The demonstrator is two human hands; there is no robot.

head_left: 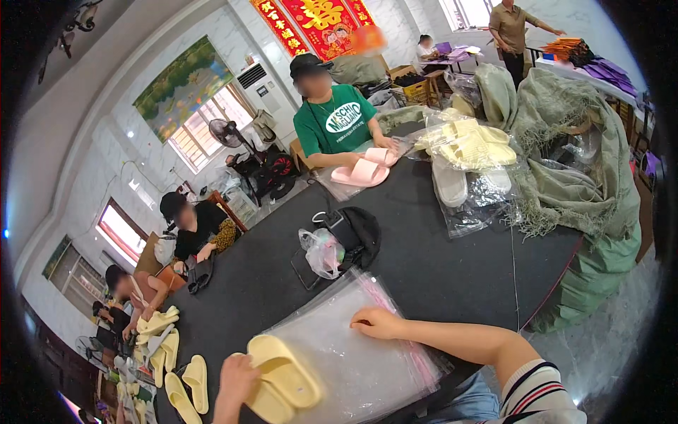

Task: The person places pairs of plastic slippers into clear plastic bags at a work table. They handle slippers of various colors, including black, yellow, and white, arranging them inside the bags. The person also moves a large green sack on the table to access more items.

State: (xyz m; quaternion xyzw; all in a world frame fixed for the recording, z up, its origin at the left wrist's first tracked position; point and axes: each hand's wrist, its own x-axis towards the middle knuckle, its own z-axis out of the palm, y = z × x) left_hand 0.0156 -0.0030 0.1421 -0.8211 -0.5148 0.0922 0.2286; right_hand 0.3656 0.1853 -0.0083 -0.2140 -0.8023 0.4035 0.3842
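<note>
My left hand (pixel 239 381) is closed on a pair of pale yellow slide slippers (pixel 277 374), slightly blurred, at the left edge of a stack of clear plastic bags (pixel 332 353). The bags lie flat on the dark table, with pink strips along their right side. On the upper part of the stack rests my right hand (pixel 378 324), its fingers curled down against the plastic. Whether it pinches a bag cannot be made out. More yellow slippers (pixel 196 381) lie on the table to the left of my left hand.
Beyond the bags sit a small knotted plastic bag (pixel 322 253) and a black bag (pixel 361 233). Bagged yellow and white slippers (pixel 473 145) lie far right, beside a green woven sack (pixel 586 191). Across the table, a person in green (pixel 332 120) handles pink slippers (pixel 364 172); others work at left.
</note>
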